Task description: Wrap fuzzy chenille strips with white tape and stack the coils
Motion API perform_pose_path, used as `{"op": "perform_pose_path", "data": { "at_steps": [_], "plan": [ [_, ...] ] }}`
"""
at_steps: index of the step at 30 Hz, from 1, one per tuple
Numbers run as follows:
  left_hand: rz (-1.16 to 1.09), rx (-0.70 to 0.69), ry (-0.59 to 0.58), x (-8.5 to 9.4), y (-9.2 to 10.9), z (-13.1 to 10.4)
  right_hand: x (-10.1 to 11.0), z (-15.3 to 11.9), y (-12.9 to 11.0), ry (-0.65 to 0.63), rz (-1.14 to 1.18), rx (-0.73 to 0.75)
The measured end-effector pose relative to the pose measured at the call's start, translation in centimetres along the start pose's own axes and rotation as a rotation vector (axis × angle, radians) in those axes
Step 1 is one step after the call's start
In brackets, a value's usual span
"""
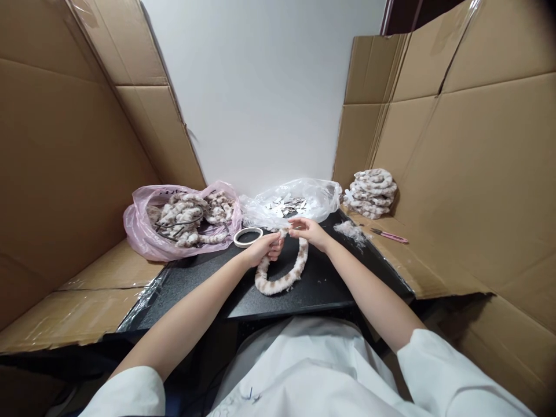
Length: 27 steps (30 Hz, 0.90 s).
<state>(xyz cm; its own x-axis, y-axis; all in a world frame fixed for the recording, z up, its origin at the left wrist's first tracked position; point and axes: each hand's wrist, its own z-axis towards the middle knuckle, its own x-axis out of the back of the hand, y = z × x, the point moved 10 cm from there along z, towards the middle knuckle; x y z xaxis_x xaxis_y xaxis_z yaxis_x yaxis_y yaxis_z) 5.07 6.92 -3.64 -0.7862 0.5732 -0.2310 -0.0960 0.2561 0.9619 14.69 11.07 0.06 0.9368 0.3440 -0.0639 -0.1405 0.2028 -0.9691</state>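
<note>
- My left hand [266, 247] was curled closed around one end of the furry band [282, 272], fingers wrapped over it; the fingertips were tucked out of sight.
- My right hand [306, 230] pinched the band's other end between thumb and forefinger, the remaining fingers loosely bent and only slightly apart.
- The band hung from both hands in a U, its bottom curve resting on the black table [317, 289], straight in front of me.
- Count: one band in hand; one tape roll [248, 236] just left of my left hand; one pair of pink snips [390, 235] on the cardboard to the right.
- One pink bag [143, 231] at left held more furry bands, too tangled to count.
- One clear bag [321, 197] behind my hands held small pale pieces, too small to make out.
- One stack of finished bands [372, 193] stood at the far right; layers blurred, number uncertain.
- One tuft of fluff [354, 230] lay near my right wrist.
- Cardboard walls [65, 174] closed in both sides, cut off by the frame.
</note>
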Motion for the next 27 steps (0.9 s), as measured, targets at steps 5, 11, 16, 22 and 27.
{"op": "perform_pose_path", "data": {
  "at_steps": [5,11,16,22,27],
  "plan": [
    [-0.002,-0.016,0.023,-0.2,0.2,-0.1,-1.3,0.0,0.4,-0.021,-0.032,0.002],
    [0.034,-0.039,0.033,-0.3,0.3,-0.1,-1.2,-0.2,0.3,0.093,-0.026,0.103],
    [0.041,-0.035,0.027,-0.2,0.1,0.0,-1.2,-0.7,-0.6,0.12,-0.133,0.177],
    [0.052,-0.038,0.024,0.0,0.0,0.2,-1.9,-1.4,-1.4,0.102,-0.294,0.245],
    [0.034,-0.042,0.034,0.2,-0.2,0.2,-2.3,-1.2,-1.1,0.059,-0.36,0.26]
  ]
}}
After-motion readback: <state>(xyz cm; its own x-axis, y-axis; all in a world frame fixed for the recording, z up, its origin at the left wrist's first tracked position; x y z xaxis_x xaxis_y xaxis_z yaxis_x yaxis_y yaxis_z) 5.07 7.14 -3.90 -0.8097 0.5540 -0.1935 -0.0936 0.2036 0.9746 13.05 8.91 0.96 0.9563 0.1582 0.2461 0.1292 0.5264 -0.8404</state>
